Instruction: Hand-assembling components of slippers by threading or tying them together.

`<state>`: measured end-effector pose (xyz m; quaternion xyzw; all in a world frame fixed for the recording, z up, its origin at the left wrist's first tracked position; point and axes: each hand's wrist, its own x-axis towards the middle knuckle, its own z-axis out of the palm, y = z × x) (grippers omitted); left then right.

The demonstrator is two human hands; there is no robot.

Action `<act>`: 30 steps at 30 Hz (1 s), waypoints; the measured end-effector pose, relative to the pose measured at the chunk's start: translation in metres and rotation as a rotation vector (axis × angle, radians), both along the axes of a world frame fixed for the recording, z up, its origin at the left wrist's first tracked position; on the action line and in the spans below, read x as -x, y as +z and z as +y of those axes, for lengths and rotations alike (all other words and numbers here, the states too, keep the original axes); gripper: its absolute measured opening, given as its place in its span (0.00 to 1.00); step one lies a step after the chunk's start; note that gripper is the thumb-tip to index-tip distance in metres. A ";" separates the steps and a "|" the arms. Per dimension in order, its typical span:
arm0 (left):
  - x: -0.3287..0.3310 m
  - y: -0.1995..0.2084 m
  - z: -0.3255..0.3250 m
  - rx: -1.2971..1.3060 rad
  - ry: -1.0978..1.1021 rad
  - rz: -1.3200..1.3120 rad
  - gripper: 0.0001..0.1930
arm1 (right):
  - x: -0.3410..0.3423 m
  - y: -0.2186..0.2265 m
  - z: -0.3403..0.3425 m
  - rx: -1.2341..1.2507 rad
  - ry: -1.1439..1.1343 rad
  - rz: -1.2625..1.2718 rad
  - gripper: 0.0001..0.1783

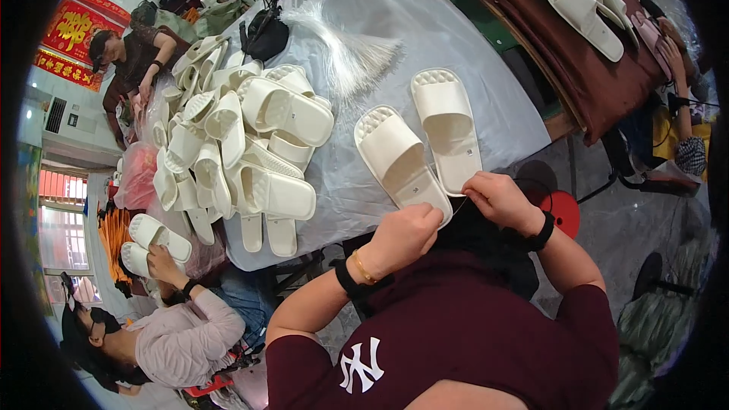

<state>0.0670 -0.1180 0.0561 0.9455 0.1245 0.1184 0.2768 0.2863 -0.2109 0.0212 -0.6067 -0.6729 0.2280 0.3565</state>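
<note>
In front of me a pair of cream open-toed slippers lies on the plastic-covered table, toes away from me and heels close together. My left hand [408, 237] is closed in a pinch at the heel of the left slipper [395, 156]. Beside the heel of the right slipper [446, 125], my right hand [503, 201] is pinched closed too. A thin strand, only faintly visible, runs between my fingers near both heels. Past the slippers lies a fanned bundle of clear, thin plastic strands [345, 45].
A heap of cream slippers [228, 137] covers the table's [505, 118] left side, with a black bag [264, 34] behind it. At left, a seated co-worker holds slippers [156, 243]. More slippers [583, 15] lie on a brown-covered surface [607, 91] at right. A red disc [560, 214] is near my right wrist.
</note>
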 end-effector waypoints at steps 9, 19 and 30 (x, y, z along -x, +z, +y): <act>-0.017 -0.014 0.010 -0.191 0.010 -0.054 0.05 | -0.012 -0.007 0.008 0.002 -0.027 -0.004 0.04; -0.041 0.000 -0.006 -0.267 0.011 -0.140 0.04 | -0.023 -0.004 0.012 -0.002 -0.095 0.021 0.04; -0.030 -0.027 -0.029 -0.035 0.088 -0.059 0.05 | -0.025 -0.012 0.010 0.029 -0.065 -0.022 0.04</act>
